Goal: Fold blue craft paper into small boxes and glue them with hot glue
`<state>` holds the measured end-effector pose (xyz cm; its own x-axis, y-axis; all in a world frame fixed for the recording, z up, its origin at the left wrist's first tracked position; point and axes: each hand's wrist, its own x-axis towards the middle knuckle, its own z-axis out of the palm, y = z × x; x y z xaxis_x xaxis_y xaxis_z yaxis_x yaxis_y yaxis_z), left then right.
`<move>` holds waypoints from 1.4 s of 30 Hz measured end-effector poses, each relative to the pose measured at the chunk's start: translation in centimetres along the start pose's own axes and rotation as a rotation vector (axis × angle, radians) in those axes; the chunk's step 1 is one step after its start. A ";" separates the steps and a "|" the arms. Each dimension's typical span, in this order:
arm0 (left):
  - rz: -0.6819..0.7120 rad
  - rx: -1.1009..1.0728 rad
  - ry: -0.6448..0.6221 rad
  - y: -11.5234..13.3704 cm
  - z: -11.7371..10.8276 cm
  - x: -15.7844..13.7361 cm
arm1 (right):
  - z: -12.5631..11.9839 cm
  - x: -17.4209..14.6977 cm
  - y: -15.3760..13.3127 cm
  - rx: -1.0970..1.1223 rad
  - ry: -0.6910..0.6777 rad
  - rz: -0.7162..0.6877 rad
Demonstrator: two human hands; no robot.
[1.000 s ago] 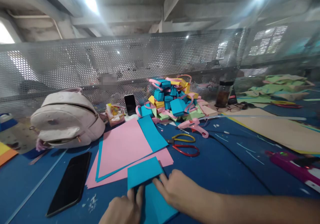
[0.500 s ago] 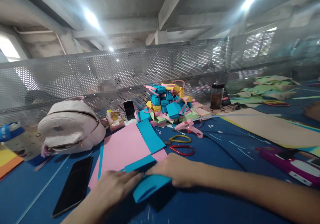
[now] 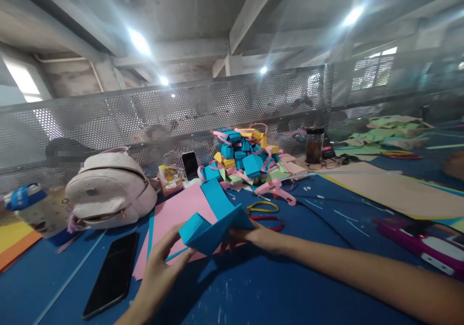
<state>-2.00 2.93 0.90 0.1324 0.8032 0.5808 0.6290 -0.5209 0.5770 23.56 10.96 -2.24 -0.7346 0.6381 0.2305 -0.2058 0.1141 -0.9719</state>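
Note:
A piece of blue paper (image 3: pixel 212 233), folded into an angular, partly box-like shape, is raised a little above the table. My left hand (image 3: pixel 165 255) grips its left end between thumb and fingers. At the other end my right hand (image 3: pixel 255 235) is closed on it, several fingertips hidden behind the paper. Beneath and behind lie pink sheets (image 3: pixel 177 206) with a blue strip (image 3: pixel 216 197) on top. Just past my right hand are scissors (image 3: pixel 264 206) with a yellow and a red handle, their blades covered. Beyond them rests a pink glue gun (image 3: pixel 276 190).
A heap of blue and yellow paper boxes (image 3: pixel 242 156) stands against the perforated metal screen (image 3: pixel 188 112). On the left are a white backpack (image 3: pixel 112 190), a bottle (image 3: pixel 39 214) and a black phone (image 3: pixel 112 274). A purple device (image 3: pixel 416 243) and beige sheets (image 3: pixel 391 185) lie right.
The blue paper was pressed low on the table under both hands; now it is lifted and tilted up, its folds standing open. My left hand has shifted to its left end.

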 end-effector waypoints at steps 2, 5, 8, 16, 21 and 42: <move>0.003 0.012 0.008 -0.3 0.1 -0.4 | -0.1 0.2 0.0 0.003 0.024 -0.012; 0.035 0.057 0.061 -0.7 -0.2 -0.7 | -0.6 0.7 0.0 -0.007 0.048 -0.030; 0.067 0.096 0.111 -1.2 -0.4 -0.7 | -1.1 1.1 0.2 -0.044 0.115 -0.070; 0.201 0.203 0.059 -0.9 0.2 -0.9 | -0.4 -0.2 -0.5 -0.865 0.443 -0.541; 0.269 0.224 -0.019 -0.7 1.1 -1.3 | 1.8 -1.4 -2.1 -1.190 0.180 -0.614; 0.497 0.390 -0.010 -0.1 1.4 -0.7 | 1.6 -0.9 -2.8 -1.091 0.129 -0.675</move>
<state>-1.07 2.88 -0.40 0.4866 0.4957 0.7194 0.7230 -0.6907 -0.0132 23.77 8.84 0.38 -0.6125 0.2723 0.7421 0.1667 0.9622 -0.2155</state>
